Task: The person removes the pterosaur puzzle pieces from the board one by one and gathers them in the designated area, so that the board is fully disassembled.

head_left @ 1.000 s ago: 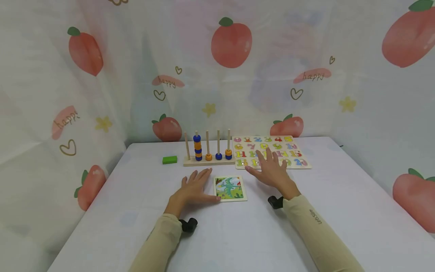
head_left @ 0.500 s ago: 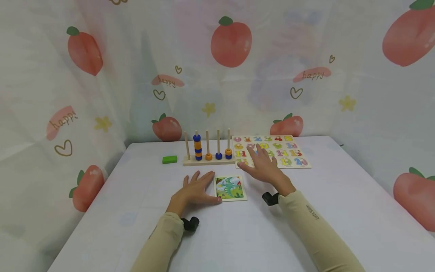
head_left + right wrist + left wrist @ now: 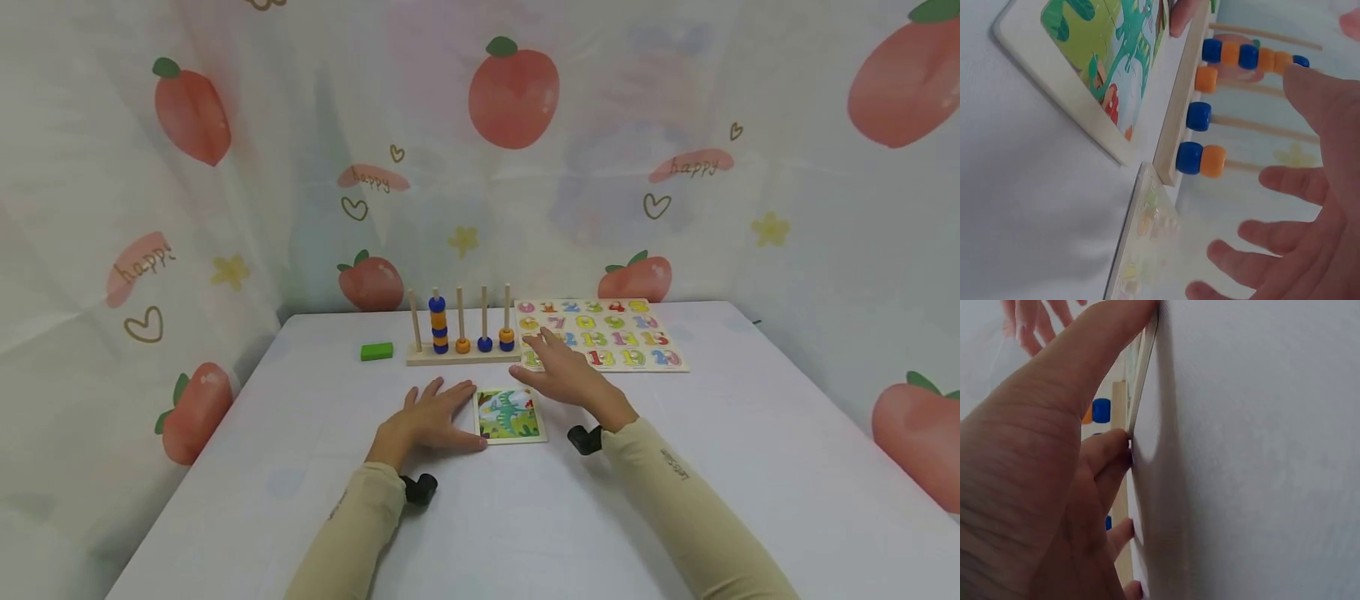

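Note:
A square dinosaur jigsaw puzzle point(image 3: 510, 415) with a pale wooden frame lies flat on the table. My left hand point(image 3: 430, 422) rests at its left side, thumb at the near left corner and forefinger by the far left corner. In the left wrist view, the thumb and fingers of the left hand point(image 3: 1029, 450) are spread along the puzzle's thin edge point(image 3: 1143, 378). My right hand point(image 3: 566, 379) hovers with spread fingers beyond the puzzle's right side, before the number board point(image 3: 633, 321). Nothing is between the fingers of the right hand point(image 3: 1310, 231) in its wrist view.
A wooden bead counter point(image 3: 461, 358) with upright pegs and blue and orange beads stands behind the puzzle, its base against the number board. Left of it lies a green block point(image 3: 377, 352). A peach-patterned cloth point(image 3: 420, 100) hangs behind the white table point(image 3: 300, 500).
My right hand has moved left and slightly lower, from over the number board toward the puzzle. The left hand has barely shifted, and the puzzle lies in the same place.

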Action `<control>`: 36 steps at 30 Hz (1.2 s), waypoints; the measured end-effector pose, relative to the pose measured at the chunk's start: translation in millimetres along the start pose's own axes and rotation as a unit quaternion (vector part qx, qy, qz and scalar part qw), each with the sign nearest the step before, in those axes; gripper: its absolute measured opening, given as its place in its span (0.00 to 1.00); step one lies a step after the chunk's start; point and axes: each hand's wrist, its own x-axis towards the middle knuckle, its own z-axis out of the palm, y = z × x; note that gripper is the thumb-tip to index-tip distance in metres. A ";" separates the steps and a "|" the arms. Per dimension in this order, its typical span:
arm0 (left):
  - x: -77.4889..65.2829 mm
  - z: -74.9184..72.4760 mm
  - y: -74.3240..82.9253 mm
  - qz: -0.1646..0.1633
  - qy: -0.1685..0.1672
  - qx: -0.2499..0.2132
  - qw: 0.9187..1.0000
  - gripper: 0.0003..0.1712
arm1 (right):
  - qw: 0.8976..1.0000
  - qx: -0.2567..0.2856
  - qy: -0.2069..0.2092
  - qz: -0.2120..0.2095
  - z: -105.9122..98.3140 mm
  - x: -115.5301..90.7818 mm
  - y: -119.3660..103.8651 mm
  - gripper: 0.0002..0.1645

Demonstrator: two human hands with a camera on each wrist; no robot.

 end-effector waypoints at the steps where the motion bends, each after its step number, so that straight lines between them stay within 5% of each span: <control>1: 0.3 -0.2 0.0 0.001 0.000 0.000 1.000 0.60 | 1.000 0.003 -0.004 -0.007 0.8 1.0 -0.9 0.48; 18: 3.4 0.5 4.0 -0.027 0.001 0.049 0.998 0.60 | 0.996 -0.019 -0.043 -0.081 24.6 20.6 -22.4 0.29; 36: 0.4 -1.7 7.2 -0.033 -0.006 0.024 0.999 0.59 | 0.989 -0.020 -0.078 -0.121 47.0 33.6 -26.0 0.16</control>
